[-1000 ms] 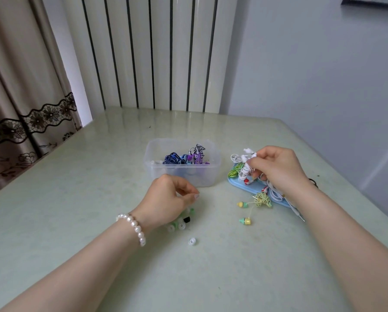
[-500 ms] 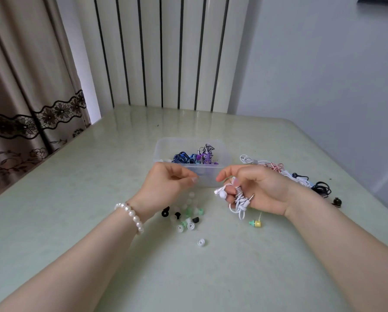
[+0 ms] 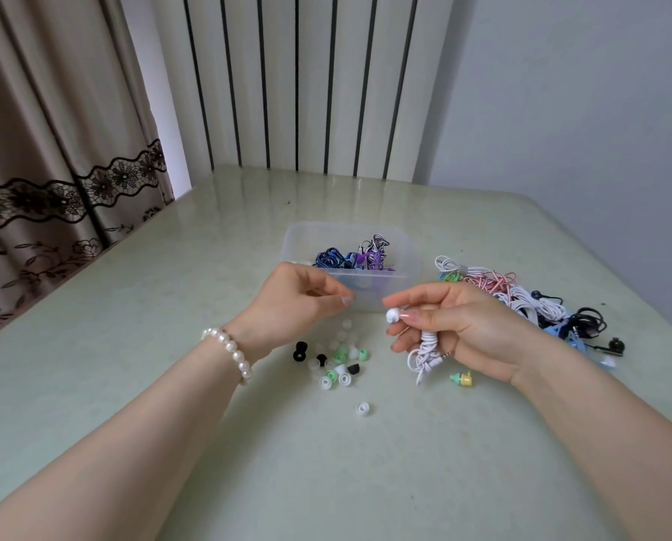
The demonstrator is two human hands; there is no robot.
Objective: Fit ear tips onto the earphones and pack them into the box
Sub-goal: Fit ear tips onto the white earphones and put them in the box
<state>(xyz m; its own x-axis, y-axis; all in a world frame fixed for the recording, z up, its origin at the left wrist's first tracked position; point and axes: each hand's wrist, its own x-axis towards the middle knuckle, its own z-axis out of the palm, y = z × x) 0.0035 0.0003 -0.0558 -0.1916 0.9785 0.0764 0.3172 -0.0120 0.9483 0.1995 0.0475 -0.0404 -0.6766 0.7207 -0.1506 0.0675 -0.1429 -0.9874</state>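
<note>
My right hand (image 3: 455,326) grips a coiled white earphone (image 3: 428,345), its bud (image 3: 392,315) pinched between thumb and forefinger and pointing left. My left hand (image 3: 299,302) hovers just left of the bud with fingertips pinched together; whether it holds an ear tip I cannot tell. Below the hands lies a scatter of loose ear tips (image 3: 336,361) in white, green, black and clear. One white tip (image 3: 362,408) lies apart, nearer me. The clear plastic box (image 3: 299,244) stands behind the hands, holding blue and purple earphones (image 3: 355,257).
A tangled pile of white, pink, black and green earphones (image 3: 521,298) lies right of the box, partly on a blue lid (image 3: 556,333). A yellow-green earbud (image 3: 462,379) rests under my right wrist. The table ends at a curtain on the left and a wall behind.
My right hand lifted the white earphone from the pile and carried it left to the table's middle. My left hand rose from the loose tips to meet it.
</note>
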